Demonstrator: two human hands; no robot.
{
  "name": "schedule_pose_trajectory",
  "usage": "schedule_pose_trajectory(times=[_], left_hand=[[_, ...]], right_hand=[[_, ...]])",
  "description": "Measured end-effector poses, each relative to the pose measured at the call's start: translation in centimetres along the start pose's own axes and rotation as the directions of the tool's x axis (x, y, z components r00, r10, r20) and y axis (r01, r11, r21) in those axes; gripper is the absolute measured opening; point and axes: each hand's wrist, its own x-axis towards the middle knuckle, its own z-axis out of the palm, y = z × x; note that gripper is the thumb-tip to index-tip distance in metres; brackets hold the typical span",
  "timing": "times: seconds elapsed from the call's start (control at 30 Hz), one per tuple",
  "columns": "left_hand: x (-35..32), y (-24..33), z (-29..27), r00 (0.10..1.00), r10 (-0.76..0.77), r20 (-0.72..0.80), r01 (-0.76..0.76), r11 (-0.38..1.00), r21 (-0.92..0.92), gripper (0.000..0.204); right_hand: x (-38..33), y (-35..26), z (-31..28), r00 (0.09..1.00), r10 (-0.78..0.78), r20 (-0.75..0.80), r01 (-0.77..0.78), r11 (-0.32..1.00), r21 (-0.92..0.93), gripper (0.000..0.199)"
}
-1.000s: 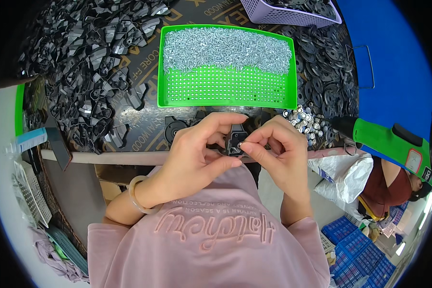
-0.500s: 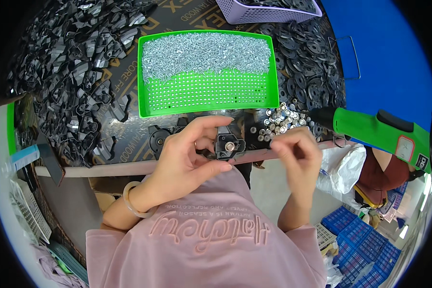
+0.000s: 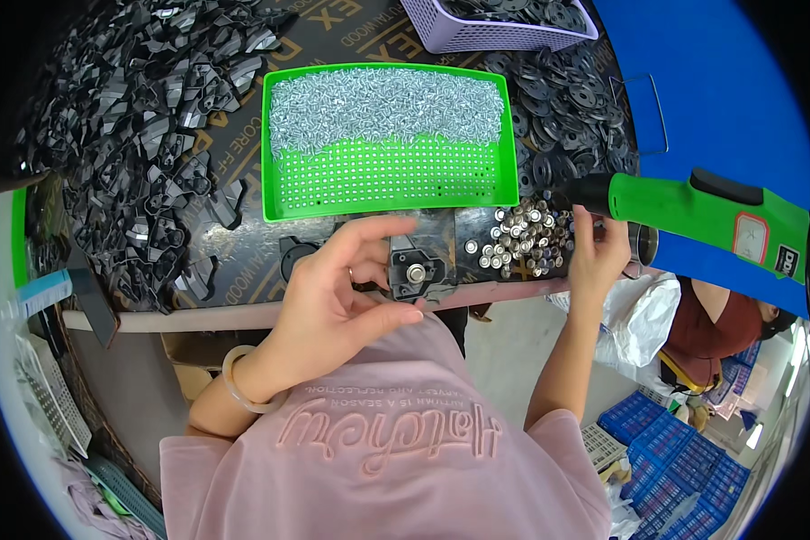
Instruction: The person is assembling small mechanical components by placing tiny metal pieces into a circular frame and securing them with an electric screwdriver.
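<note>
My left hand [image 3: 333, 292] curls around a black plastic part [image 3: 420, 281] at the table's front edge. Its index finger passes above the part and its thumb below, with the other fingers closed in along the part's left side. A round silver metal piece [image 3: 415, 273] sits in the middle of that part. My right hand [image 3: 600, 255] is raised beside the black nose of a green power screwdriver [image 3: 693, 216], its fingers apart. The driver overlaps some of its fingertips. Just left of it lies a pile of small metal caps [image 3: 522, 238].
A green perforated tray [image 3: 387, 184] of small silver screws stands ahead. Black plastic parts [image 3: 144, 153] heap at left, black discs [image 3: 567, 117] at right. Behind is a purple basket [image 3: 504, 36]. A black disc [image 3: 295, 256] lies beside my left hand. Another person [image 3: 711, 333] is at right.
My right hand has moved forward and right, from beside the black part to the driver's nose. My left hand stays around the part, which now appears tilted and slightly further left.
</note>
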Motion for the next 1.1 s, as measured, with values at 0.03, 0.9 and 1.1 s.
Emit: schedule_pose_trajectory(times=[0.03,0.9,1.1], left_hand=[[0.0,0.1,0.0,1.000,0.000,0.003,0.001,1.000,-0.003,0.071],[-1.0,0.5,-0.3,0.998,-0.051,-0.029,0.051,0.999,0.004,0.075],[-1.1,0.2,-0.6,0.998,-0.019,-0.052,0.017,0.999,-0.038,0.075]], right_hand=[[-0.3,0.0,-1.0,0.983,0.146,0.109,-0.168,0.957,0.235,0.013],[-5.8,-11.0,1.6,0.832,-0.306,0.463,-0.365,0.327,0.872,0.014],[-5.5,-11.2,1.5,0.871,-0.291,0.396,-0.241,0.450,0.860,0.019]])
